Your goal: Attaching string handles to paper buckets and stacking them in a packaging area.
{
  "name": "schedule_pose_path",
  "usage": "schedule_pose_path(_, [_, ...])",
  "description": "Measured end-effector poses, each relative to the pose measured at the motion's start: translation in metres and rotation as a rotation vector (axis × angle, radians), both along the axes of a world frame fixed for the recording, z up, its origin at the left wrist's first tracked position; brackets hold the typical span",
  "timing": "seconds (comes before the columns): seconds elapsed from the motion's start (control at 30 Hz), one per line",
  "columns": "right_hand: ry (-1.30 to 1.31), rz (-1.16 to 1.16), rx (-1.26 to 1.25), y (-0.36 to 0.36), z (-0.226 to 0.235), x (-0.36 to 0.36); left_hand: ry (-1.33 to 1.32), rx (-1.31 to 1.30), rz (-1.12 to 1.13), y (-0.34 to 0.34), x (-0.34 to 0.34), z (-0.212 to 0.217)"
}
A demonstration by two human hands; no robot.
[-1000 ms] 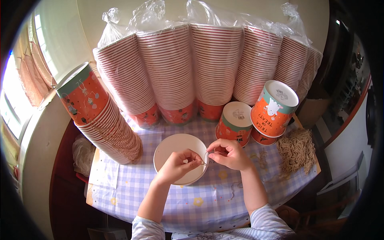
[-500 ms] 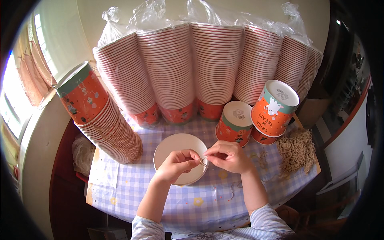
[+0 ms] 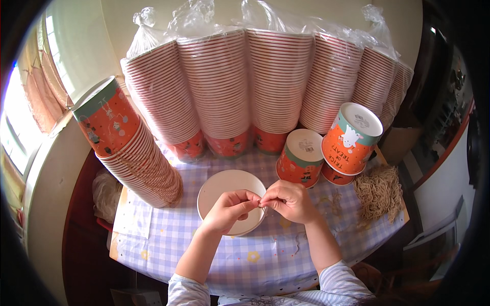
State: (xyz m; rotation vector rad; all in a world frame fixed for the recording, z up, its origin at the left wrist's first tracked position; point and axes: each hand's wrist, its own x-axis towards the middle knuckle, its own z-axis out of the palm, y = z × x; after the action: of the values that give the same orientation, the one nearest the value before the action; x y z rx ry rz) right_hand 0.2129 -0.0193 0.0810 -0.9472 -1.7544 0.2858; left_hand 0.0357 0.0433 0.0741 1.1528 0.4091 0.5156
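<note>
Over the right rim of an upright paper bucket (image 3: 217,196), white inside, my two hands meet fingertip to fingertip. My left hand (image 3: 230,210) is closed in a pinch on a thin cord (image 3: 261,205). From the other side my right hand (image 3: 290,202) pinches the same cord. Only a small bit of it shows, as the fingers cover most. Just beyond my right hand stand an upside-down orange bucket (image 3: 300,163) with a green band and a taller upside-down stack (image 3: 352,140).
A tangled heap of beige cords (image 3: 378,193) lies at the table's right edge. Tall stacks of nested buckets (image 3: 219,86) in clear plastic bags line the back. At left leans another stack (image 3: 145,166) with cords hanging along it. A checked cloth (image 3: 199,260) covers the table.
My right fingertips have come closer to my left ones and now touch or nearly touch them. The loop of cord that showed between them is now mostly covered. The buckets have not moved.
</note>
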Motion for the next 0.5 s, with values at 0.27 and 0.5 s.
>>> schedule_pose_path(0.27, [0.124,-0.013,-0.023,0.002,0.000,0.003,0.191,0.676,0.218,-0.005,0.007,-0.006])
schedule_pose_path(0.5, [0.125,-0.011,-0.177,0.000,0.002,0.005,0.109,0.379,0.251,-0.007,0.007,-0.006])
